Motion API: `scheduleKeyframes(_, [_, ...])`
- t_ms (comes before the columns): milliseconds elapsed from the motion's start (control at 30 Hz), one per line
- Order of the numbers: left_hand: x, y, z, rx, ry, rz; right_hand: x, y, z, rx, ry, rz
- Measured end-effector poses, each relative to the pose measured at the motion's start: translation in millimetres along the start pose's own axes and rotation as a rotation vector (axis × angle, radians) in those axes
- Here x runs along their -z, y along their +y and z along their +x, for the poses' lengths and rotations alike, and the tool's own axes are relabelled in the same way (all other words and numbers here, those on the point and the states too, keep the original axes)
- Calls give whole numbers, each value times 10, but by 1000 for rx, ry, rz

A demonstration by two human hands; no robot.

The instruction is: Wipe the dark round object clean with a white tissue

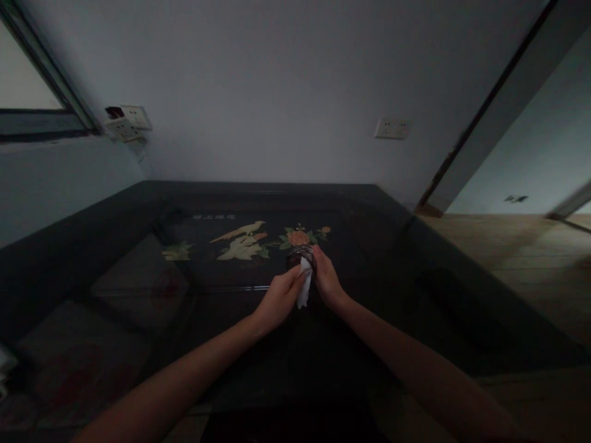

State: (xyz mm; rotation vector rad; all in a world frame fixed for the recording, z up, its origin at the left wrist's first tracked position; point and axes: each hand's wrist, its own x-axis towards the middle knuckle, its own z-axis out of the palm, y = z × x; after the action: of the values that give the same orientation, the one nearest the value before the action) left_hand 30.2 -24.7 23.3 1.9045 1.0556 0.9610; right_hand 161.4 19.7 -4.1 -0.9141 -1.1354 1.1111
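A dark, shiny, round object (300, 251) with ridged or banded sides is between my two hands over the dark table. Its exact kind cannot be made out in the dim light. My left hand (282, 291) is closed around its near left side, pinching a white tissue (303, 284) against it. The tissue's loose end hangs down below my thumb. On the other side, my right hand (327, 277) wraps around the object's right side with fingers bent. Most fingertips of both hands are hidden behind the object.
The dark glossy table (360, 215) bears a picture of birds (242, 246) and flowers (298, 237). A dark elongated shape (455, 301) shows at right. A white wall with sockets (392, 128) stands behind. A plug adapter (124, 129) juts out at left. Wooden floor (521, 252) lies right.
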Motion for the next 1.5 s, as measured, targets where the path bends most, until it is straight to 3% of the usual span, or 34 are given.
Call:
scheduleKeyframes(167, [96,4,1,-265,-209,622,31,-11,41,-133,-5,91])
scheduleKeyframes(267, [141,-28,27,-415,-247,911,69,26,76,-167,-6,60])
scheduleKeyframes(400, [164,-48,30,-461,-188,1072,101,53,93,-193,-43,33])
scheduleKeyframes(600, [118,20,-25,-410,-192,1076,76,10,59,-181,-62,1])
scheduleKeyframes(767, [38,82,-61,-148,-225,812,8,-50,-5,-143,-112,-51])
scheduleKeyframes(833, [17,83,-45,-19,-176,529,-5,-60,-24,-113,-92,-76])
scheduleKeyframes(1000, [-20,90,36,250,54,-463,-3,-64,-28,3,31,-140])
scheduleKeyframes(1100, [-26,106,44,310,106,-679,-9,-72,-17,33,33,-134])
scheduleKeyframes(1167, [-13,110,29,258,97,-567,-15,-74,-11,27,20,-122])
scheduleKeyframes(1367, [68,115,-14,-68,-147,379,14,-69,15,-83,-25,-6])
scheduleKeyframes(1500, [98,89,-14,-290,-236,814,77,-63,50,-165,-36,-27])
